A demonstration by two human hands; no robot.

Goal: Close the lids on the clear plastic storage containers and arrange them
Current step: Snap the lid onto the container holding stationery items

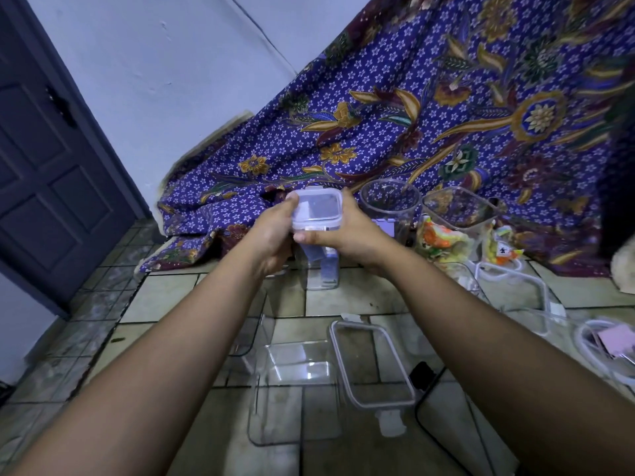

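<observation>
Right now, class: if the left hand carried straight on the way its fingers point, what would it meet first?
The left hand already touches the lidded container it grips. Beyond that, its line runs up and right toward the right hand on the far side. Depth past that is unclear.

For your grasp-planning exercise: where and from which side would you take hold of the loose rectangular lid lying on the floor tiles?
Take the rectangular lid by its long rims, coming from above. It lies flat and open-side up, so fingers can likely pinch across its narrow width; the latch tabs at its short ends look floppy.
</observation>
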